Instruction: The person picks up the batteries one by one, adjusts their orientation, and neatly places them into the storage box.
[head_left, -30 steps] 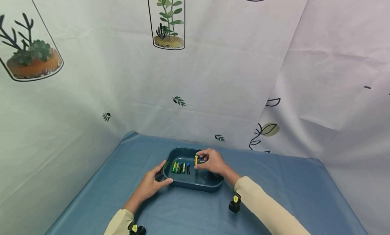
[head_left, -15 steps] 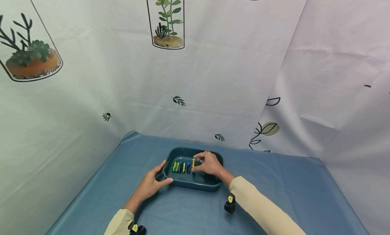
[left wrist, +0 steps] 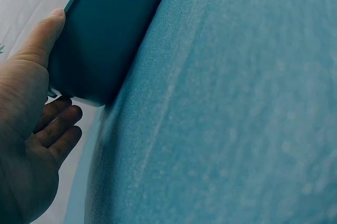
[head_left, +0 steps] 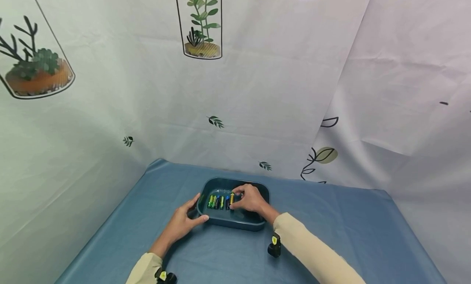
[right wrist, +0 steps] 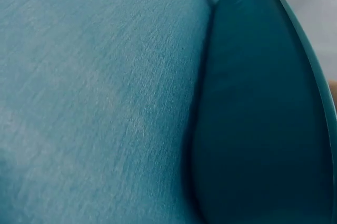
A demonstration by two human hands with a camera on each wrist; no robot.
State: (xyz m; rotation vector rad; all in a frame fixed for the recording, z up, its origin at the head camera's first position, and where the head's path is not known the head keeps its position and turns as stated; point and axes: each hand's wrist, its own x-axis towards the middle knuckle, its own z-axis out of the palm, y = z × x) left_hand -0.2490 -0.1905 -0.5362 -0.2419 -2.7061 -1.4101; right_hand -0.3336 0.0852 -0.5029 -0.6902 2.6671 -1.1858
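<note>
A dark teal tray (head_left: 235, 225) sits on the blue cloth, with batteries (head_left: 215, 202) lying side by side in its left half. My left hand (head_left: 182, 222) grips the tray's left end. In the left wrist view, its thumb (left wrist: 42, 37) is on the rim and the fingers are around the corner. My right hand (head_left: 251, 199) reaches inside the tray and pinches a yellow battery (head_left: 232, 199) between thumb and fingers. That battery stands lengthwise at the right end of the row, close beside a blue-topped one (head_left: 227, 203). The right wrist view mostly shows the tray's outer wall (right wrist: 258, 108).
Blue cloth (head_left: 235, 259) covers the table around the tray. White fabric (head_left: 257, 91) printed with plants hangs behind and at both sides. A small black camera (head_left: 274, 249) is strapped to the right wrist, and another (head_left: 165, 277) to the left.
My right hand has moved left and a little lower with the yellow battery, bringing it up beside the row. My left hand has stayed at the tray's end.
</note>
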